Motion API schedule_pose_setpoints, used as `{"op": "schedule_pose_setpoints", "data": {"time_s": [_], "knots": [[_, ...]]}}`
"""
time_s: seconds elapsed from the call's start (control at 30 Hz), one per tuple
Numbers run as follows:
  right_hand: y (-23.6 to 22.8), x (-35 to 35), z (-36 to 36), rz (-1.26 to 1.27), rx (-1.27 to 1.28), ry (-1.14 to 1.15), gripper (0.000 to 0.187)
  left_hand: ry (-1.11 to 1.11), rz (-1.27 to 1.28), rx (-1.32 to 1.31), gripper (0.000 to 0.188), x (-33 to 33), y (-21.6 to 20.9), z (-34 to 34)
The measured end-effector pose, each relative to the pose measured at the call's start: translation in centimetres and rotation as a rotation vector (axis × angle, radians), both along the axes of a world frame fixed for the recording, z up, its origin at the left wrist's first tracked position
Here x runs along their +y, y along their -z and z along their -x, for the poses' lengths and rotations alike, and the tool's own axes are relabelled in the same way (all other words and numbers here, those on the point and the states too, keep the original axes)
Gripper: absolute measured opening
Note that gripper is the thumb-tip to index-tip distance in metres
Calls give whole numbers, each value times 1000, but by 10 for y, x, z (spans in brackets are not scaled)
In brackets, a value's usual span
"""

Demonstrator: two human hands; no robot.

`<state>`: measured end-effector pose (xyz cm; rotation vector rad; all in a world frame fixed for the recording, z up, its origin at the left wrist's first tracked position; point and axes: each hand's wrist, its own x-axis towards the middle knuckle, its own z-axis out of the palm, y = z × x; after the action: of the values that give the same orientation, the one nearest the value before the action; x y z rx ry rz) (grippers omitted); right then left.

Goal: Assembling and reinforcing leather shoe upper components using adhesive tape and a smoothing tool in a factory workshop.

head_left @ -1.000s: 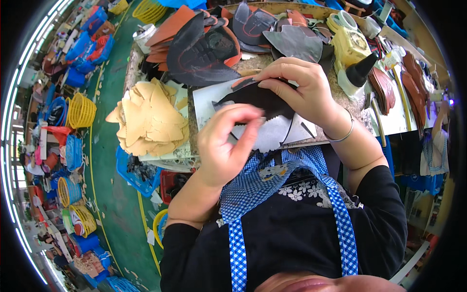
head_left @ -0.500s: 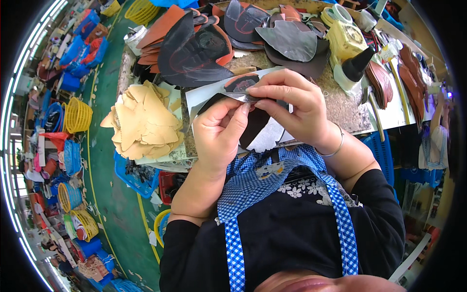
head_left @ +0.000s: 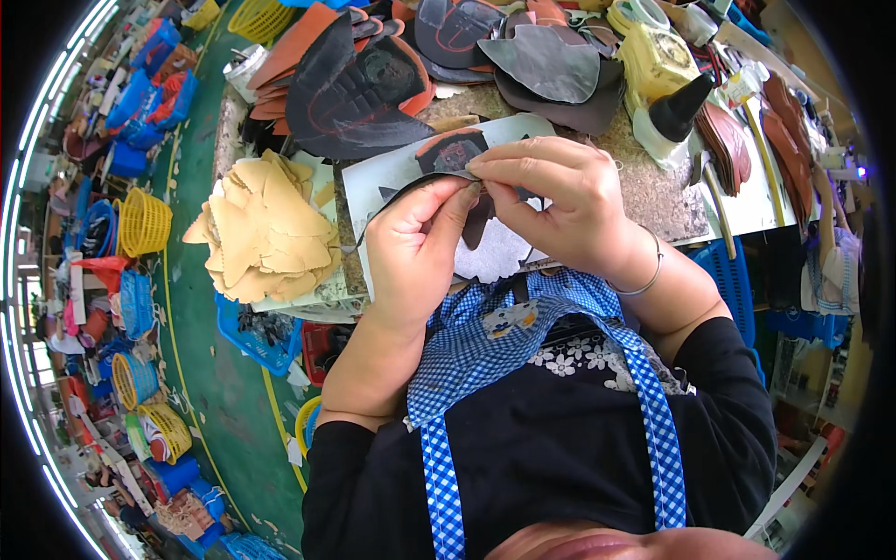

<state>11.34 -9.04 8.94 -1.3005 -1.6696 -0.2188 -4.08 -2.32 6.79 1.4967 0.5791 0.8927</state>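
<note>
Shows the left hand (head_left: 422,233) and right hand (head_left: 560,191) in 2 narrow pinches, close together, gripping the edge of a dark piece (head_left: 476,224) above a white board (head_left: 373,175) on the worktable (head_left: 667,201). Includes, beyond, black-and-orange pieces (head_left: 350,103); at left, a cream pile (head_left: 271,229); at right, a black-tipped bottle (head_left: 679,109).

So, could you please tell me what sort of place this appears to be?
It looks like a workshop, perhaps for leather goods: piles of tan pieces and dark pieces lie on the bench, and a yellow basket stands among many bins beyond the green aisle.
</note>
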Motion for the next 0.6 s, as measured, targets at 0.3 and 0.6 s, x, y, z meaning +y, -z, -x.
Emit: {"op": "schedule_pose_setpoints", "data": {"time_s": [0.3,0.6], "knots": [[7,-4,7,-52,-23,26,17,-58,-98,-11,8,-5,4,-2],[10,-2,-6,575,1147,-234,7,99,25,-105,6,0,8,-3]]}}
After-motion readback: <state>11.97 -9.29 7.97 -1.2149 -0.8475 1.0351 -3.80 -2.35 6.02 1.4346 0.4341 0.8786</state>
